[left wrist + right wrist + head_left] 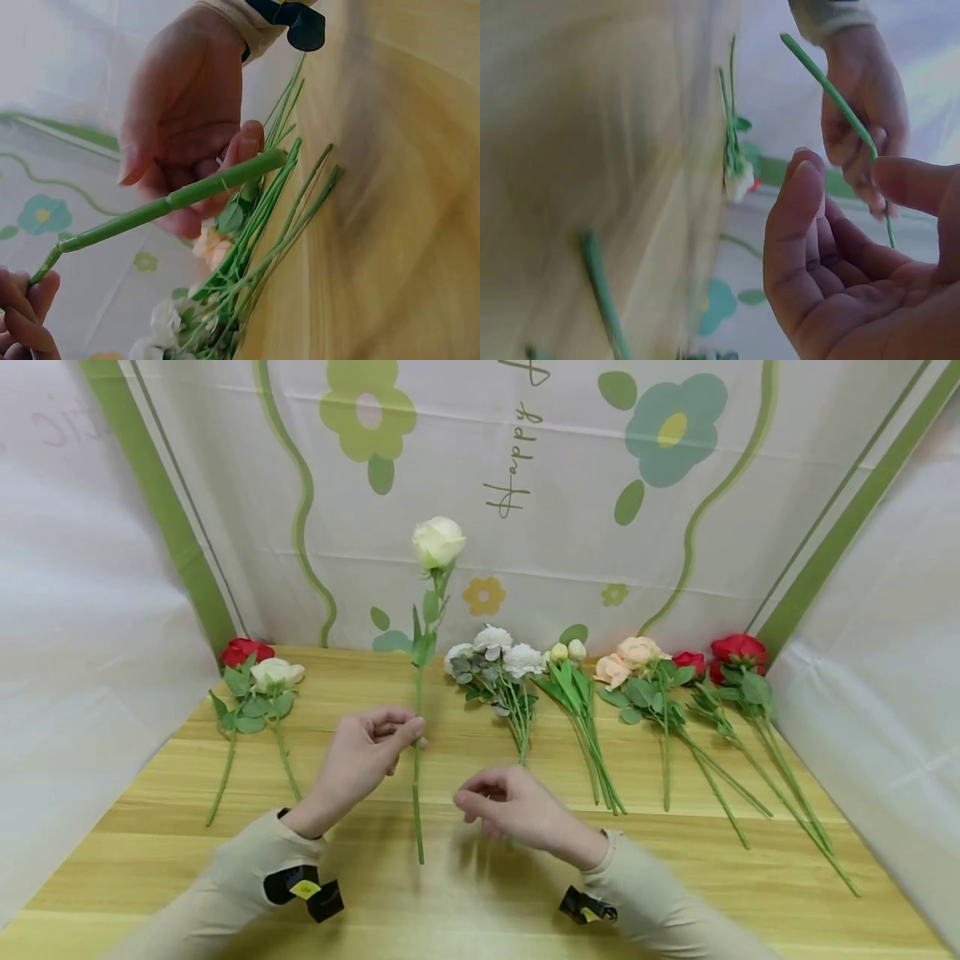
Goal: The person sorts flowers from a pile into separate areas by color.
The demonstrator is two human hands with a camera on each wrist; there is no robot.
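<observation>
A single white rose (438, 543) stands upright above the table, its long green stem (418, 777) pinched by my left hand (358, 758) between thumb and fingers. The stem's lower end hangs free, and in the left wrist view it shows a bend just past the fingers. My right hand (517, 810) is to the right of the stem, apart from it, fingers loosely curled with nothing in them. In the right wrist view the palm of the right hand (840, 292) faces up, and a gap shows between thumb and fingers.
On the wooden table (247, 893) at left lie a red rose (247, 652) and a white rose (277, 674). To the right lie white flowers (522, 660), tulips (576, 650), peach roses (639, 652) and red roses (738, 650). A printed cloth (465, 460) hangs behind.
</observation>
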